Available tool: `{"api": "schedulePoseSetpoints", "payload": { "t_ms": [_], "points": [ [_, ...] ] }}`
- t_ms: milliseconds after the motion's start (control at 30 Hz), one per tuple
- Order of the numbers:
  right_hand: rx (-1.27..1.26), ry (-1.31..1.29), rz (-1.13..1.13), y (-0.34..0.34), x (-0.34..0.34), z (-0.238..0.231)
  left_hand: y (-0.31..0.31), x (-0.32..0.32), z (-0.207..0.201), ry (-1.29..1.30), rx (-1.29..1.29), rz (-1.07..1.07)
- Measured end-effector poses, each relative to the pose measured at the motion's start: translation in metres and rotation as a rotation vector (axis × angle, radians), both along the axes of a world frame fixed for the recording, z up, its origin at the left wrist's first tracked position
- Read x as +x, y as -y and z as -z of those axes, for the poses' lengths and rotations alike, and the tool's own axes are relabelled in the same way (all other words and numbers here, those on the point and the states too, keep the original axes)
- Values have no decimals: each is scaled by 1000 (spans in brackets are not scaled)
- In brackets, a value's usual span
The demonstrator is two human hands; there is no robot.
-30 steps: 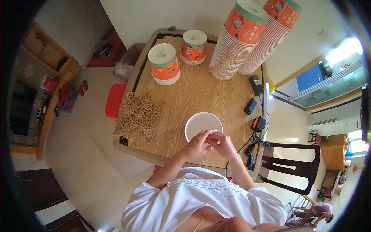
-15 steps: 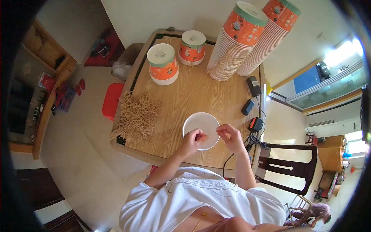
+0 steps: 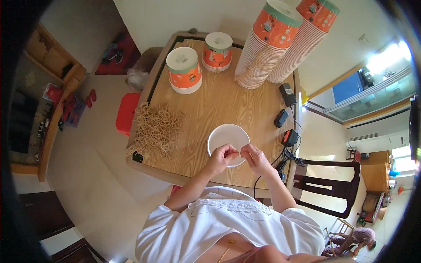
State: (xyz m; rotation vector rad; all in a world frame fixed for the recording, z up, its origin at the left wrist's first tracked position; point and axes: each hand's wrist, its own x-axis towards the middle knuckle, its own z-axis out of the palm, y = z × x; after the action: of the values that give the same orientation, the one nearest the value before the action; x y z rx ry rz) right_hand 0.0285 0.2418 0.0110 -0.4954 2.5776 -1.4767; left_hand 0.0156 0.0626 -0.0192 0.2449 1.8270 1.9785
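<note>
A white paper bucket [image 3: 228, 134] stands mouth up near the front edge of the wooden table, its inside facing me. Over its near rim, my left hand [image 3: 222, 158] and my right hand [image 3: 256, 160] have come close together, each closed in a pinch. Whatever is between the fingertips is too small to make out. To the left lies a loose heap of tan paper cords [image 3: 158, 129]. Upside down at the back stand an orange and green paper bucket [image 3: 184, 74] and a second such bucket [image 3: 217, 55].
Two tall stacks of nested buckets rise at the back right; cords hang on the nearer stack [image 3: 267, 48]. Black adapters [image 3: 287, 94] and tangled cables [image 3: 287, 155] lie along the right edge. A dark chair [image 3: 326, 186] is at the right, a red stool [image 3: 127, 114] at the left.
My right hand has moved left and inward, so the fingertips of both hands now nearly meet over the bucket. My left hand has shifted slightly to the right.
</note>
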Motion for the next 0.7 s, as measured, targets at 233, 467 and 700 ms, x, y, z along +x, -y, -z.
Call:
{"api": "schedulePoseSetpoints", "payload": {
  "t_ms": [233, 467, 700],
  "points": [
    [-108, -49, 85, 7, -1, -5, -3, -4, 4, 120, -20, -22],
    [45, -195, -50, -2, -1, -1, -8, 12, 0, -19, -14, -113],
    [89, -128, -52, 0, 13, -10, -6, 26, -28, -259, -161, -124]
  ]
}}
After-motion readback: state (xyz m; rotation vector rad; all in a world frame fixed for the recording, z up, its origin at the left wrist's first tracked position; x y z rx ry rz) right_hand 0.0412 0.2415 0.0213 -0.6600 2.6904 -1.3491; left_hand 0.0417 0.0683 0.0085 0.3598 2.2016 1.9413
